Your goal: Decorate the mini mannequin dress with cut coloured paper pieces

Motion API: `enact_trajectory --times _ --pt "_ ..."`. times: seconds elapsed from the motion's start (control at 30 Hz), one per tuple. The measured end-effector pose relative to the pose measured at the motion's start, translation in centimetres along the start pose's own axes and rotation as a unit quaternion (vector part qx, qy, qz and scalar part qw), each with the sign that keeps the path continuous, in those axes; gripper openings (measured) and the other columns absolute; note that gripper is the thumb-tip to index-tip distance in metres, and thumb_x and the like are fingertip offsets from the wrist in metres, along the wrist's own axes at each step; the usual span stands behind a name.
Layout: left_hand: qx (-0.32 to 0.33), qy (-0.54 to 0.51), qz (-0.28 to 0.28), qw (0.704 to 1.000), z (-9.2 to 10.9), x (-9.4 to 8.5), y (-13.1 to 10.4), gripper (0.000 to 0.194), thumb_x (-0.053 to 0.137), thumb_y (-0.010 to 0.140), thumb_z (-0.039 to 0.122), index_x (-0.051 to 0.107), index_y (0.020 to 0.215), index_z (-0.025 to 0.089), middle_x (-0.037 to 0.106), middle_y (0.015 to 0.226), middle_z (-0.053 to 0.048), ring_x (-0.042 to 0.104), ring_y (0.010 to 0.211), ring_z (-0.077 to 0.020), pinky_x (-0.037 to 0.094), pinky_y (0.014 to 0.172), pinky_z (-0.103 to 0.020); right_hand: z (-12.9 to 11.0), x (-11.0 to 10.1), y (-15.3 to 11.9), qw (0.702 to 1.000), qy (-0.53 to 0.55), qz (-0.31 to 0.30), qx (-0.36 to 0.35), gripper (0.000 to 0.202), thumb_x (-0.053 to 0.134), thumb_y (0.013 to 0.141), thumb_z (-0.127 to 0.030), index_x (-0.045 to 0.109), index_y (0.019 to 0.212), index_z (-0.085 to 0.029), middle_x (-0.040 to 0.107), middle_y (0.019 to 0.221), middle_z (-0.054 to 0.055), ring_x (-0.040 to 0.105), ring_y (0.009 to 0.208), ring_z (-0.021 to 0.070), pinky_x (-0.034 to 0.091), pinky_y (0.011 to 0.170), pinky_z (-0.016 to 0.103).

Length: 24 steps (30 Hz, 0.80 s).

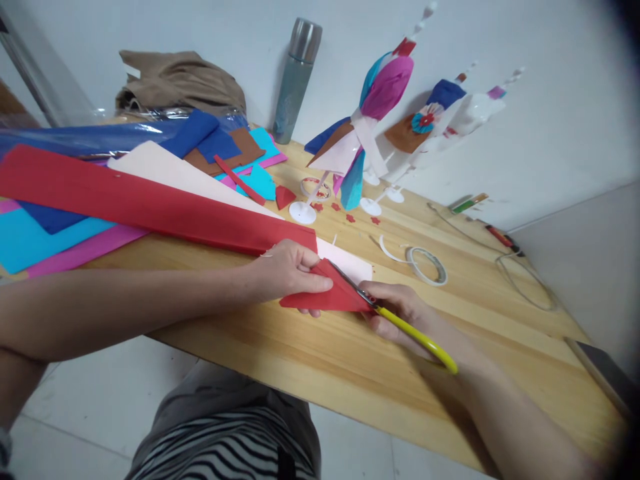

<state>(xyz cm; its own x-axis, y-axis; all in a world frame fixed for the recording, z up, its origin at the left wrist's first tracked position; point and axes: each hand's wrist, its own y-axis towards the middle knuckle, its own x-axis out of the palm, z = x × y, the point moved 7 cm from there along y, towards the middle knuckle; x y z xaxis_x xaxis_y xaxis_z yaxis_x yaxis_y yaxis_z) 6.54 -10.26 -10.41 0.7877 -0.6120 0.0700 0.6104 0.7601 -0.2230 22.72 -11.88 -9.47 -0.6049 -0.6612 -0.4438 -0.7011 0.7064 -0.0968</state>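
Observation:
A folded red paper piece [345, 293] is pinched between the thumb and fingers of my left hand [295, 273]. My right hand [400, 310] is closed on yellow-handled scissors [415, 337], whose blades lie along the upper edge of the red piece. Just behind my left hand, a long folded red sheet [150, 200] stretches to the left over a pale pink sheet [155, 163]. Several small red paper cutouts [351, 218] lie on the table beyond my hands.
Paper-dressed figures [360, 127] on white stands and a steel-capped flask [295, 83] stand by the wall. Coloured sheets [60, 240] and a brown cloth bundle [180, 83] are at left. A tape roll [427, 266], a cable [525, 293] and a dark device [600, 373] lie at right.

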Motion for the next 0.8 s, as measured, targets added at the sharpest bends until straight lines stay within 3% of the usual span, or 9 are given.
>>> enact_trajectory --times 0.63,0.8 --pt "0.010 -0.006 -0.005 1.000 -0.10 -0.35 0.00 0.022 0.071 0.079 0.031 0.073 0.085 0.010 0.074 0.063 -0.006 0.068 0.052 -0.0118 0.048 0.048 -0.016 -0.70 0.07 0.38 0.999 0.019 0.004 0.036 0.048 0.067 0.083 -0.064 0.052 0.071 -0.020 0.032 0.063 -0.005 0.024 0.056 0.0094 0.020 0.048 0.026" --pt "0.016 0.012 0.003 1.000 0.00 -0.93 0.41 0.020 0.070 0.079 0.031 0.070 0.076 0.012 0.073 0.060 -0.005 0.067 0.050 -0.0113 0.048 0.048 -0.016 -0.70 -0.64 0.30 0.999 0.006 0.034 0.020 0.047 0.071 0.081 -0.061 0.049 0.070 -0.020 0.033 0.064 -0.005 0.024 0.056 0.0090 0.020 0.047 0.025"
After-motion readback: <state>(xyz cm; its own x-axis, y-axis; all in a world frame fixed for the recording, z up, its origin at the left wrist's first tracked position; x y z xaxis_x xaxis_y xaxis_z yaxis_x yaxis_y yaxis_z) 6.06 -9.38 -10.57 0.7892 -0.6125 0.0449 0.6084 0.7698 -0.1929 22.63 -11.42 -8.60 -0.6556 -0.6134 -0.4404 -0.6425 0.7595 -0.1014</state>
